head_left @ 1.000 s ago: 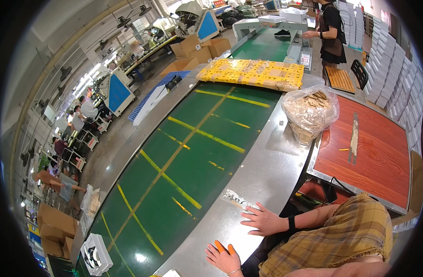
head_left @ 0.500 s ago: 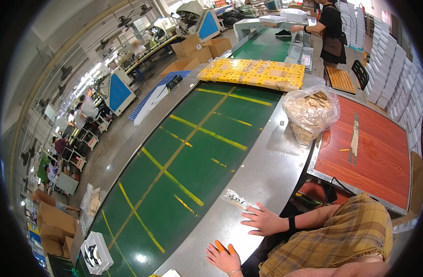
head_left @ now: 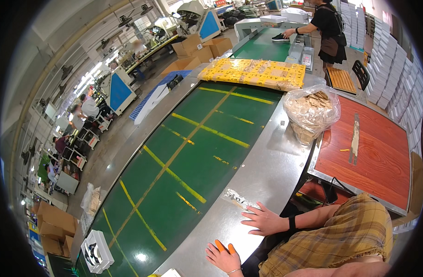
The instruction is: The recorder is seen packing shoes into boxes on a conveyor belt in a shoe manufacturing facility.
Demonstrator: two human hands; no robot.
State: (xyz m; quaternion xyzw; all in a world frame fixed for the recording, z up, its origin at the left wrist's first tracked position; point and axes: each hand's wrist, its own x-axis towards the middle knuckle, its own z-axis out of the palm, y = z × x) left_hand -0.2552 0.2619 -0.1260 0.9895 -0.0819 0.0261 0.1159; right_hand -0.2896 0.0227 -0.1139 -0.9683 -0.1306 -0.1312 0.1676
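Note:
Both my hands rest on the metal edge beside a green conveyor belt. My left hand lies flat with fingers spread, orange covers on two fingertips, and it holds nothing. Farther up the edge, my right hand is also flat and spread, with a black band round the wrist. Its fingertips lie close to a torn strip of white-and-black tape stuck to the metal. At the belt's near left end sits an open white box with something black and white inside; I cannot tell what.
A plastic bag of brown cardboard pieces stands on the metal edge. To its right is a red wood-grain table. A yellow-taped cover spans the belt's far end. Beyond it, a co-worker reaches to a black shoe.
The co-worker's hand has moved left with the black shoe over the far belt. The near belt's yellow markings have shifted slightly up and right. My hands stay in place.

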